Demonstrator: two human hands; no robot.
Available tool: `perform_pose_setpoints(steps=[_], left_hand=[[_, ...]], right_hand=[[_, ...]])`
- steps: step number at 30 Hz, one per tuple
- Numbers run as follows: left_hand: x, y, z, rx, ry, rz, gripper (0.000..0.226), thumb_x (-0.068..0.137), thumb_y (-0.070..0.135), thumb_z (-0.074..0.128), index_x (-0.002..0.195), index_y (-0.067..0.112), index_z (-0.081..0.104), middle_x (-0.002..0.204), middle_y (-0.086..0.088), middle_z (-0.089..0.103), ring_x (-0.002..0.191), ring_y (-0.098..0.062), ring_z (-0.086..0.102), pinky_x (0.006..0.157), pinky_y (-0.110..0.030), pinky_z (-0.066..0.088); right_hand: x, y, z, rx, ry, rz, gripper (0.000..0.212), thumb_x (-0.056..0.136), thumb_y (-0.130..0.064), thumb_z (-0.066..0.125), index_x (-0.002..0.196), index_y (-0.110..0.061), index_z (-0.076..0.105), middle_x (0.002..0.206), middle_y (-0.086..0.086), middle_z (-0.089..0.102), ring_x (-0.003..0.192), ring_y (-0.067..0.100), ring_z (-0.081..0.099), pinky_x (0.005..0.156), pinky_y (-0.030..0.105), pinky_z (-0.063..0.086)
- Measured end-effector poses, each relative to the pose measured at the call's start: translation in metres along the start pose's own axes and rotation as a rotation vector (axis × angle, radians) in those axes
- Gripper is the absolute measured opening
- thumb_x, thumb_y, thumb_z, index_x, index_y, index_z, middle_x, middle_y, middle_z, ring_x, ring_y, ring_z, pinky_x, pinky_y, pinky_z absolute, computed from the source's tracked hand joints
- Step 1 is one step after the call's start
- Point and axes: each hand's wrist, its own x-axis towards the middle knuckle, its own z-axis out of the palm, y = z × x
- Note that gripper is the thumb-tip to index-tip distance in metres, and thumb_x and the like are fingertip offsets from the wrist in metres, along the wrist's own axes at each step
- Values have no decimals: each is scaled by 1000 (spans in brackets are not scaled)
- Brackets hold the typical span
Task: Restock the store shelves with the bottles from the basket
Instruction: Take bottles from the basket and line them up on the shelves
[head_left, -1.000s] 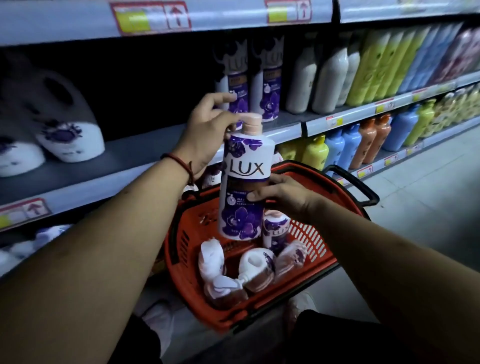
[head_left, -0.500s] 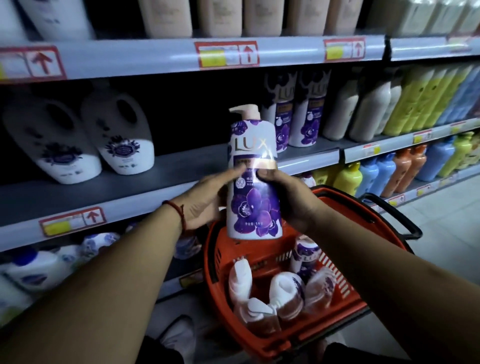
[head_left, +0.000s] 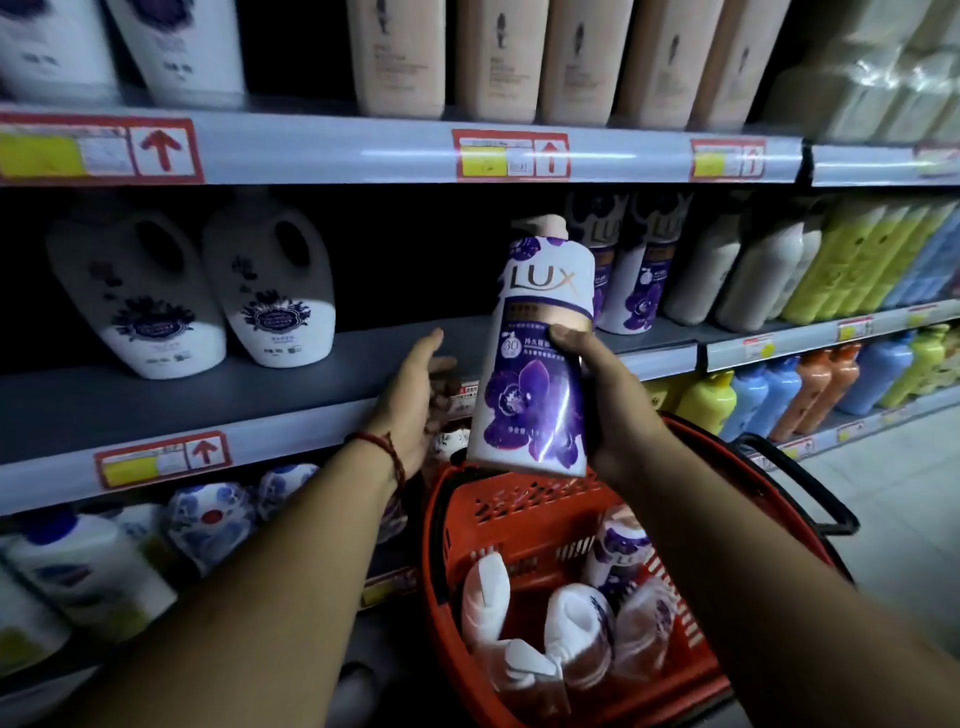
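Note:
My right hand (head_left: 602, 400) grips a white and purple LUX pump bottle (head_left: 535, 364) around its lower half, upright and slightly tilted, above the red basket (head_left: 441, 530). My left hand (head_left: 415, 395) is open just left of the bottle, fingers apart, hovering at the front edge of the middle shelf (head_left: 249, 395). Several more LUX bottles (head_left: 582, 618) lie in the basket. Two matching LUX bottles (head_left: 634, 270) stand on the same shelf behind the held one.
Two large white jugs (head_left: 208, 291) stand at the shelf's left, with bare grey shelf between them and the LUX bottles. White, yellow and blue bottles (head_left: 810, 265) fill the shelf to the right. Beige bottles (head_left: 524, 52) line the top shelf. The basket's black handle (head_left: 810, 493) juts right.
The bottle has risen from the basket to shelf height. My left hand has let go of it and opened beside it; only my right hand holds it now.

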Motion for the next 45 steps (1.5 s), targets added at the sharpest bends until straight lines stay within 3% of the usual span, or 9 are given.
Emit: perform_pose_setpoints(steps=[9, 14, 16, 18, 24, 30, 34, 39, 45], left_hand=[[19, 11, 10, -79, -15, 50, 27, 95, 40, 51, 98, 16, 62, 51, 7, 38, 40, -5, 25, 37, -17, 22], [15, 7, 17, 30, -263, 32, 24, 94, 38, 56, 95, 15, 63, 76, -3, 59, 55, -12, 49, 40, -19, 28], [12, 3, 17, 183, -370, 30, 37, 88, 44, 65, 111, 15, 68, 104, -12, 72, 91, -31, 70, 74, -36, 56], [8, 1, 15, 274, -428, 30, 44, 86, 41, 69, 123, 18, 65, 120, -11, 71, 114, -34, 65, 101, -52, 47], [2, 8, 23, 182, -422, 126, 37, 88, 16, 66, 123, 6, 63, 110, -12, 74, 93, -22, 73, 71, -26, 57], [10, 20, 28, 122, -351, 188, 43, 80, 16, 72, 122, 9, 64, 108, -13, 75, 88, -22, 73, 66, -28, 57], [21, 21, 33, 150, -289, 249, 51, 74, 15, 78, 122, 9, 63, 109, -14, 74, 95, -29, 73, 72, -32, 58], [31, 31, 38, 164, -209, 341, 42, 78, 5, 78, 118, 6, 65, 104, -9, 76, 90, -22, 75, 69, -28, 58], [48, 37, 37, 137, -114, 407, 40, 79, 7, 78, 117, 10, 65, 106, -6, 75, 91, -20, 74, 68, -27, 58]], right_hand=[[15, 8, -5, 46, 32, -7, 54, 75, -29, 83, 119, 1, 70, 114, 25, 72, 109, 45, 68, 97, 58, 54], [27, 8, -8, 54, 51, -24, 51, 77, -27, 82, 117, 3, 70, 110, 26, 73, 106, 45, 69, 90, 52, 59], [32, 8, -8, 61, 55, -33, 49, 78, -26, 82, 116, 3, 71, 110, 26, 73, 107, 45, 69, 90, 51, 59], [36, 7, -8, 73, 53, -44, 49, 78, -27, 82, 115, 3, 72, 111, 26, 73, 109, 46, 68, 95, 56, 56], [40, -4, -4, -16, 42, -136, 43, 91, -30, 73, 114, 5, 71, 108, 25, 74, 104, 42, 71, 92, 49, 59], [33, -28, 5, -362, -2, -187, 24, 97, -24, 64, 119, -14, 68, 92, 11, 77, 68, 17, 72, 53, 24, 54], [33, -32, 10, -419, 18, -211, 26, 91, -3, 65, 117, -7, 65, 97, 28, 70, 67, 35, 64, 60, 45, 52], [51, -37, 16, -364, 16, -257, 27, 89, 5, 64, 105, -16, 67, 101, 10, 75, 83, 24, 73, 74, 34, 62], [82, -31, 26, -342, 18, -330, 58, 89, 3, 68, 143, -14, 54, 118, 5, 71, 105, 20, 71, 93, 35, 59]])
